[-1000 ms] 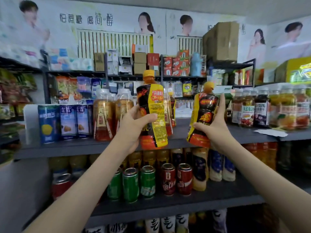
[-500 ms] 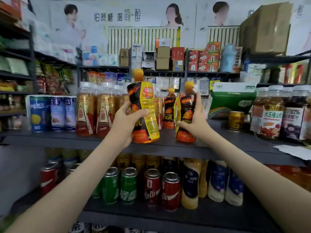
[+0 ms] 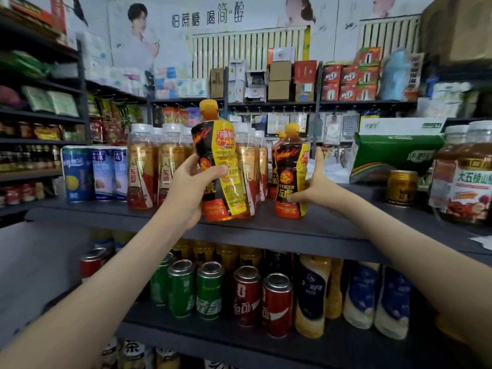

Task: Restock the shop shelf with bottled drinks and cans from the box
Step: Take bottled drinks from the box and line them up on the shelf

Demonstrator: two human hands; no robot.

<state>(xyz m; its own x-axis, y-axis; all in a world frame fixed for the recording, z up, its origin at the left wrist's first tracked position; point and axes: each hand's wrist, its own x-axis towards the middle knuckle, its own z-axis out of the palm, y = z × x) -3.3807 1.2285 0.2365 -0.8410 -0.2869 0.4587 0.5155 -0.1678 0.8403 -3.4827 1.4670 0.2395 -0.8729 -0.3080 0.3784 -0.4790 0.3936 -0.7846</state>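
Note:
My left hand [image 3: 186,193] grips an orange-capped energy drink bottle [image 3: 221,161] with a black and yellow label, tilted slightly, just above the front of the upper dark shelf [image 3: 332,230]. A second, matching bottle [image 3: 290,171] stands upright on that shelf to the right. My right hand [image 3: 316,187] holds it, thumb across its lower front and fingers straight up along its right side. One more bottle of the same kind [image 3: 279,145] shows behind it.
White-capped tea bottles [image 3: 141,169] and blue cans [image 3: 93,171] fill the shelf's left. A gold can [image 3: 401,187], a green and white carton [image 3: 394,153] and juice bottles [image 3: 466,177] stand to the right. Green cans [image 3: 207,291] and red cans [image 3: 277,302] line the lower shelf.
My right hand has carried its bottle forward and down until its base rests on the upper shelf. My left hand has kept its bottle raised. The view has moved closer to the shelf.

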